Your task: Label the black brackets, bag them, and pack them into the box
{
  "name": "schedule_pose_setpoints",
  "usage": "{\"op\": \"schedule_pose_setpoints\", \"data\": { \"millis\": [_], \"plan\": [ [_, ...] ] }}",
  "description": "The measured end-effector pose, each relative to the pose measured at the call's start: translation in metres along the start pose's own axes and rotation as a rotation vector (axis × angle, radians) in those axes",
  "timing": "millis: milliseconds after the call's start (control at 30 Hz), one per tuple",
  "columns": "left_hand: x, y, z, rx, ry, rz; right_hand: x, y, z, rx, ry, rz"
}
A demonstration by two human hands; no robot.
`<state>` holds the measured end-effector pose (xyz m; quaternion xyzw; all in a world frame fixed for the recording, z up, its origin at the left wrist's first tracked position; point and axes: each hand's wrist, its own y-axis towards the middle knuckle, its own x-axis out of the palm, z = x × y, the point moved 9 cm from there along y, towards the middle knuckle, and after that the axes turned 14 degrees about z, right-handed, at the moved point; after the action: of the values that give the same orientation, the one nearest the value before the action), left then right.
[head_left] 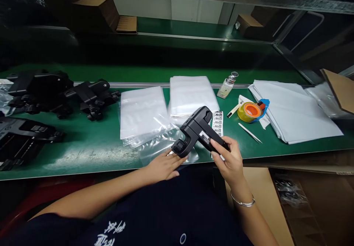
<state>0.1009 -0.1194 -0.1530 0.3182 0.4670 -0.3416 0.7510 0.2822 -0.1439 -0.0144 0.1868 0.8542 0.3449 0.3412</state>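
My right hand is wrapped round one end of a black plastic T-shaped part and holds it tilted above the table's near edge. A small white label shows on the part's shaft near my thumb. My left hand lies with fingers stretched out under the part's lower end, touching it and a clear plastic bag that lies on the green table. A strip of white labels lies just behind the part.
Two stacks of white bags lie behind my hands. To the right are a small bottle, a yellow tape roll, tweezers and white sheets. More black parts crowd the left. A cardboard box stands below right.
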Motion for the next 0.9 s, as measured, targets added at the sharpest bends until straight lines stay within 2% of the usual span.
{"op": "schedule_pose_setpoints", "data": {
  "millis": [67,167,200,300,333,467,533,633,767,900],
  "plan": [
    [-0.009,0.019,-0.015,-0.103,0.009,0.060,-0.001,0.001,-0.001,-0.017,0.020,0.022],
    [-0.017,0.032,-0.029,-0.241,0.049,0.109,-0.002,0.002,0.007,0.134,0.093,0.064],
    [-0.016,0.032,-0.025,-0.229,0.052,0.107,-0.002,0.003,0.011,0.213,0.125,0.069],
    [-0.005,0.027,-0.001,-0.040,0.016,0.040,0.000,0.002,0.023,0.427,0.214,0.051],
    [-0.003,0.026,0.000,-0.018,0.019,0.025,0.001,0.001,0.026,0.481,0.245,0.045],
    [-0.015,0.042,-0.038,-0.234,0.166,0.117,0.008,-0.003,0.037,0.633,0.385,0.037],
    [-0.021,0.049,-0.039,-0.235,0.175,0.175,0.012,-0.007,0.040,0.675,0.414,0.027],
    [-0.026,0.041,-0.025,-0.207,0.144,0.243,0.016,-0.012,0.042,0.720,0.448,0.013],
    [-0.021,0.022,-0.024,-0.292,0.116,0.141,0.020,-0.019,0.054,0.764,0.499,0.010],
    [-0.033,0.016,-0.037,-0.411,-0.032,0.170,0.032,-0.030,0.078,0.711,0.534,-0.015]
  ]
}}
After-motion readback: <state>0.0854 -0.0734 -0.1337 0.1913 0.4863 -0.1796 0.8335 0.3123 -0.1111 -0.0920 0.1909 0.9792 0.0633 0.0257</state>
